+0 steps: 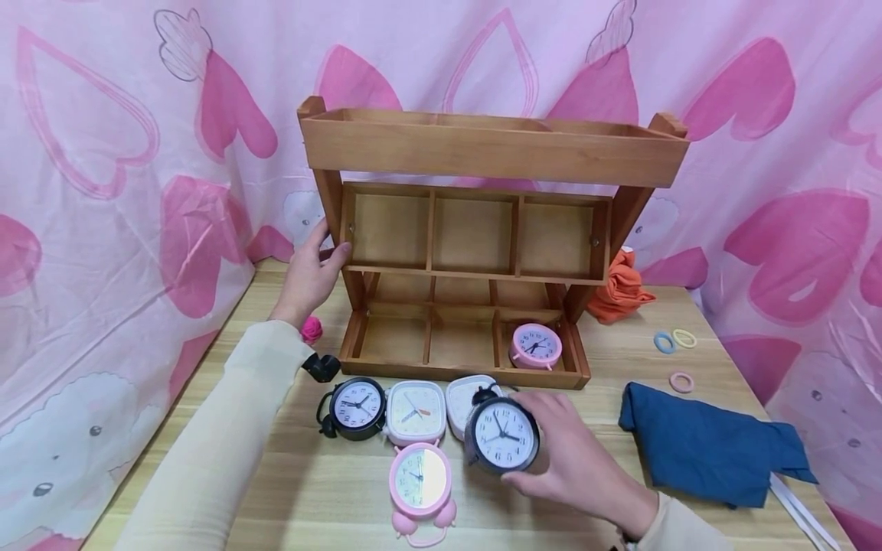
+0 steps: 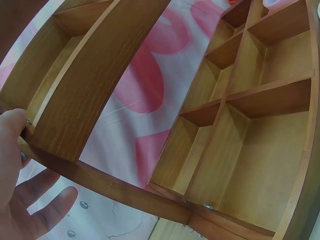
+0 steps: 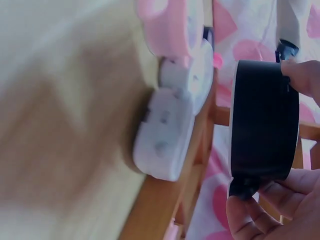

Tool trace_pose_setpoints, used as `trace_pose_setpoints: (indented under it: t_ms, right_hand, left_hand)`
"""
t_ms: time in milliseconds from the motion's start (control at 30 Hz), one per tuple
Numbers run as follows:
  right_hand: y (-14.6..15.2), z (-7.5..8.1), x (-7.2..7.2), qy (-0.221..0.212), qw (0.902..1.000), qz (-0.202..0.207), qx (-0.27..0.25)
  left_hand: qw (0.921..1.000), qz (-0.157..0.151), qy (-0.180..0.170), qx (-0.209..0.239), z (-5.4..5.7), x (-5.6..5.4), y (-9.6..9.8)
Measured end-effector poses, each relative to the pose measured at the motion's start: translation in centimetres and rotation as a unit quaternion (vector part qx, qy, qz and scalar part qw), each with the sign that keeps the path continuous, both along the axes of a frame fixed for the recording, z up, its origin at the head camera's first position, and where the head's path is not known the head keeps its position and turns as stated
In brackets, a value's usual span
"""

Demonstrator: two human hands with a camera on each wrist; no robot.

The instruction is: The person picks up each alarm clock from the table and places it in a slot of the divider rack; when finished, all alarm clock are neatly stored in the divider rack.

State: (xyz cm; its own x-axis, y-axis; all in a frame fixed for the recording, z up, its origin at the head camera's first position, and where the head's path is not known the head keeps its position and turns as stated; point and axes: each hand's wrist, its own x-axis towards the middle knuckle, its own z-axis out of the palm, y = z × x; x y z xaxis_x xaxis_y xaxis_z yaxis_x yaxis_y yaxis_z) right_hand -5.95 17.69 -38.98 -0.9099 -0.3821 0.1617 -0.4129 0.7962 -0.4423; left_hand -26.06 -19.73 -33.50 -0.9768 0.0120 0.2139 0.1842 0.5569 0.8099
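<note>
My right hand (image 1: 575, 463) holds a black twin-bell alarm clock (image 1: 506, 435) above the table, dial up. In the right wrist view, thumb and fingers pinch the black case (image 3: 262, 120) from opposite sides. My left hand (image 1: 311, 277) grips the left end of a three-tier wooden shelf (image 1: 482, 157) at its middle tray; some fingers are hidden behind it. In front of the shelf lie another black alarm clock (image 1: 357, 409), a white clock (image 1: 416, 413), a second white clock (image 1: 463, 398) partly covered, and a pink twin-bell clock (image 1: 420, 480). One pink clock (image 1: 536, 347) sits in the bottom tray's right compartment.
Right of the shelf are an orange cloth (image 1: 622, 289), several hair ties (image 1: 681, 382), a dark blue cloth (image 1: 710, 448) and white strips (image 1: 802, 511). A pink ball (image 1: 311, 329) and a small black object (image 1: 321, 367) lie left. A heart-patterned curtain (image 1: 427, 46) hangs behind.
</note>
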Motion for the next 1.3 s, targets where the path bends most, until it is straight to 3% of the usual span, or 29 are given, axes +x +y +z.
trace_pose_setpoints:
  t_ms: [200, 467, 833, 1033, 1300]
  right_hand:
    - [-0.6, 0.8, -2.7, 0.022, 0.9988, -0.003, -0.043]
    - [-1.8, 1.3, -6.5, -0.02, 0.9987, -0.01, -0.046]
    - [-3.9, -0.2, -12.1, -0.031, 0.9989, -0.028, -0.024]
    - [-4.5, -0.7, -14.1, -0.052, 0.9973, -0.048, -0.018]
    - [-5.4, -1.4, -15.9, -0.067, 0.9955, -0.063, 0.022]
  left_hand:
    - [1.0, -0.004, 0.007, 0.005, -0.1, -0.1, 0.0]
    - [1.0, -0.002, 0.008, 0.004, -0.2, 0.0, 0.1]
    - [0.9999, -0.002, 0.009, 0.004, -0.3, 0.0, 0.0]
    - [0.9999, -0.001, 0.011, 0.004, -0.3, 0.0, 0.0]
    - [1.0, 0.002, 0.004, 0.004, -0.2, 0.0, 0.0]
